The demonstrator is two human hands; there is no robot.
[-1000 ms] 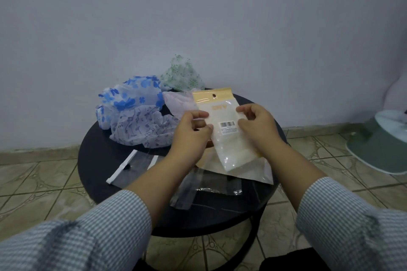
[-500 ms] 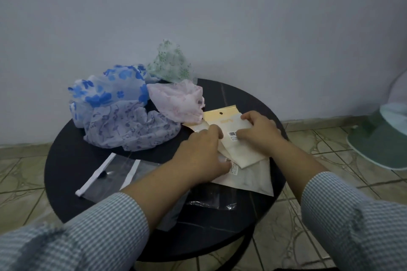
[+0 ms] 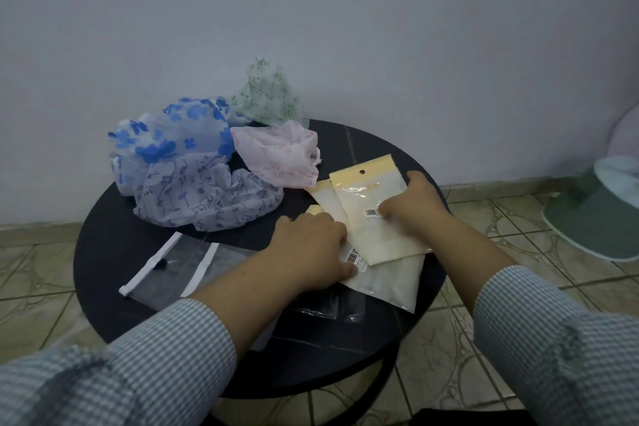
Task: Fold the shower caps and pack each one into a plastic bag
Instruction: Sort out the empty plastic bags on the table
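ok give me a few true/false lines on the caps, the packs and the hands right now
1. The pink cap lies loose on the table. True.
2. The right hand rests on the top pack. True.
3. The top pack is held up in the air. False: it lies on the other packs on the table.
4. The green cap is already bagged. False: it sits loose at the back.
5. The left hand grips the blue cap. False: it rests by the lower pack.
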